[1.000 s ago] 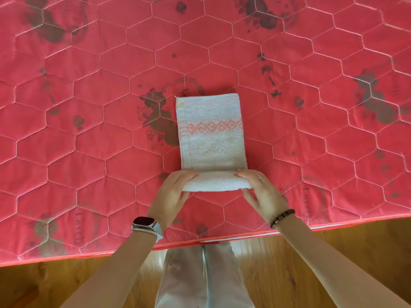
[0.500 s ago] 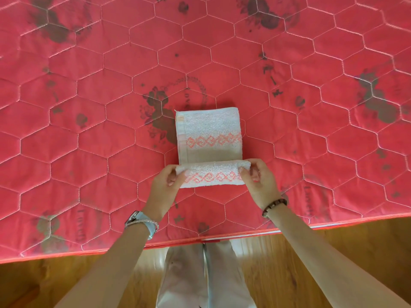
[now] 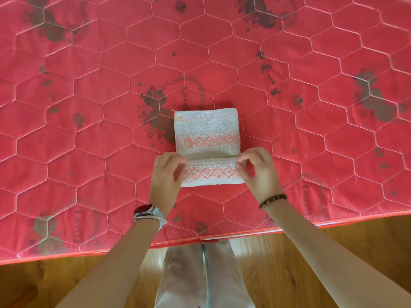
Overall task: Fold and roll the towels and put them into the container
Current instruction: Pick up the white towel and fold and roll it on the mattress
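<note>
A small white towel (image 3: 208,127) with an orange diamond band lies folded on the red quilted mattress (image 3: 89,130). Its near part is rolled into a thick roll (image 3: 211,172) showing a second orange band. My left hand (image 3: 166,176) grips the roll's left end. My right hand (image 3: 259,172) pinches its right end with fingertips. The far part of the towel lies flat. No container is in view.
The mattress edge (image 3: 222,237) runs across the lower part of the view, with wooden floor (image 3: 322,252) below it. My light trousers (image 3: 202,274) stand against the edge. I wear a watch on the left wrist and a bead bracelet on the right.
The roll has grown and moved away from me over the flat towel, so less flat towel shows. Both hands have travelled forward with it.
</note>
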Action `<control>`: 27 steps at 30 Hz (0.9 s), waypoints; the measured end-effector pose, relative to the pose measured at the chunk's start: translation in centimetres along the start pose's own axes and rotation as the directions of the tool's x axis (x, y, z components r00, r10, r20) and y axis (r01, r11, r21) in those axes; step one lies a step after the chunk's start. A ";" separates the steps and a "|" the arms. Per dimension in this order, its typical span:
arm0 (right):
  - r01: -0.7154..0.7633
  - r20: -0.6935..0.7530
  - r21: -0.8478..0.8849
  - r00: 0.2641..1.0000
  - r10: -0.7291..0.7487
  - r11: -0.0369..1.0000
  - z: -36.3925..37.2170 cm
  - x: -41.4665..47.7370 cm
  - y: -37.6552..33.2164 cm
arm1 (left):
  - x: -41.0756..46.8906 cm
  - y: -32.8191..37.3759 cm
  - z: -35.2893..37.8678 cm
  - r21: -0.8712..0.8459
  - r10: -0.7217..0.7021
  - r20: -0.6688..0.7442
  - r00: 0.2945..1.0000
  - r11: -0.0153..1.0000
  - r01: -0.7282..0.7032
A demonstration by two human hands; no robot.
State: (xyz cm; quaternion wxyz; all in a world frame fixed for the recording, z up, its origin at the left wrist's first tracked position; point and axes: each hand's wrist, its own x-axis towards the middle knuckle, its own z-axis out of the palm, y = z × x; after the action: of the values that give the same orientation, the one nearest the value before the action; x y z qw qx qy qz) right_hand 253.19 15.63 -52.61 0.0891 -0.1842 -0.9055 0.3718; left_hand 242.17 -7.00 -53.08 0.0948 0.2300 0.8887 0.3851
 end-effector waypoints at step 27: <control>-0.174 0.405 0.183 0.910 0.087 0.968 -2.2 1.5 0.9 | 0.6 -1.4 -2.1 -0.223 -0.025 0.280 0.960 0.971 0.091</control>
State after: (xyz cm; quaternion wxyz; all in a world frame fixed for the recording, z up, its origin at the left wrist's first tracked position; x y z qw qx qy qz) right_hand 252.73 18.22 -51.61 -0.1006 -0.1554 -0.8448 0.5020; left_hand 240.47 -8.87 -52.64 0.2550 0.2422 0.8219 0.4481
